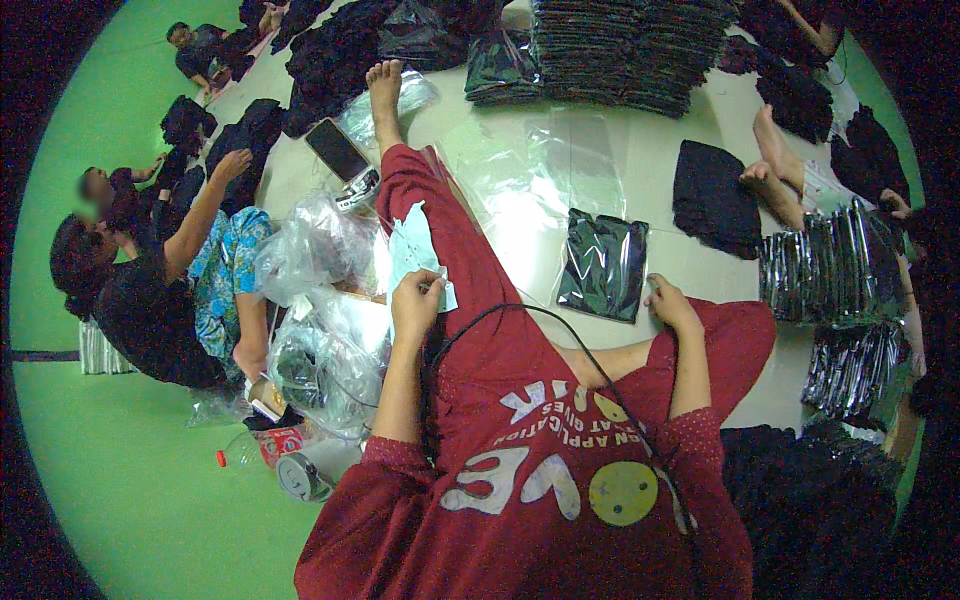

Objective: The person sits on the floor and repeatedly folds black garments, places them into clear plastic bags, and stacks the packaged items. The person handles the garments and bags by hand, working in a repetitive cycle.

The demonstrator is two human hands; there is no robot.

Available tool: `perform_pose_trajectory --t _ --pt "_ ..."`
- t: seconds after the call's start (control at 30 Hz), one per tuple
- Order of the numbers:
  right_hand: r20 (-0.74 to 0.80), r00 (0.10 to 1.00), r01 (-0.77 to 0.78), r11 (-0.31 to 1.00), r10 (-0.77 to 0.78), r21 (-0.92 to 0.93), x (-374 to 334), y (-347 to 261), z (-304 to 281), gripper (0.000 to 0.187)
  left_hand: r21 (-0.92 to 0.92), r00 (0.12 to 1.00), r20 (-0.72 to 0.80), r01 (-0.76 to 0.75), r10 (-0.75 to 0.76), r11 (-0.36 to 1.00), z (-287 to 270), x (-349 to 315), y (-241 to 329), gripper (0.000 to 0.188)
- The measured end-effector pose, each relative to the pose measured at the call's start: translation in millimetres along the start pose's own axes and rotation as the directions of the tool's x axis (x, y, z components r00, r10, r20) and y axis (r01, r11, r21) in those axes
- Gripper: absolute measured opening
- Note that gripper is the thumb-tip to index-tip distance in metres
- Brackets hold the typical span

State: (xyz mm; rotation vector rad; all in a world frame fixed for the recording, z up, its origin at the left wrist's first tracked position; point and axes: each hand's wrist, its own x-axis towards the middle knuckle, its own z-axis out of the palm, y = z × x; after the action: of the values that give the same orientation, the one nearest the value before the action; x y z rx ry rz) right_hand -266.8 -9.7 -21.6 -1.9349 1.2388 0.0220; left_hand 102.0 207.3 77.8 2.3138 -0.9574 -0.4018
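Note:
My left hand point(418, 302) is closed at the lower edge of a torn pale blue sheet point(411, 243), which rests on my outstretched left leg. Its fingers are pinched together over the sheet, and any smaller thing between them is too small to make out. On the floor between my legs lies a folded black garment in a clear plastic bag point(603, 266), its film glossy. Just beside the right edge of that bag is my right hand point(672, 304), the fingers loosely bent and apart, with nothing visible in them.
Clear plastic bags point(545, 160) lie flat beyond the packed garment. A folded black garment point(716, 198) is to their right. Stacks of bagged garments point(630, 60) stand at the back and right point(830, 262). Crumpled plastic point(325, 250) and a phone point(337, 149) lie left. Several people sit nearby.

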Motion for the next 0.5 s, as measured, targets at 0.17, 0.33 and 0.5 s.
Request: perform_pose_trajectory --t 0.17,0.33,0.5 --pt "-0.026 0.998 0.056 0.998 -0.056 -0.008 -0.5 3.8 1.4 0.039 0.094 0.998 0.016 -0.063 0.062 0.994 -2.5 -2.4 5.4 0.013" --pt "-0.04 0.998 0.048 0.996 -0.051 -0.082 -0.7 0.9 1.3 0.04 0.089 0.989 -0.02 -0.143 0.145 0.986 -3.3 -13.2 7.2 0.01" --pt "-0.008 1.0 -0.016 1.0 0.016 0.025 -3.3 -4.3 -2.0 0.04 0.086 0.981 -0.061 -0.177 0.182 0.98 -4.6 -20.8 15.3 0.007"
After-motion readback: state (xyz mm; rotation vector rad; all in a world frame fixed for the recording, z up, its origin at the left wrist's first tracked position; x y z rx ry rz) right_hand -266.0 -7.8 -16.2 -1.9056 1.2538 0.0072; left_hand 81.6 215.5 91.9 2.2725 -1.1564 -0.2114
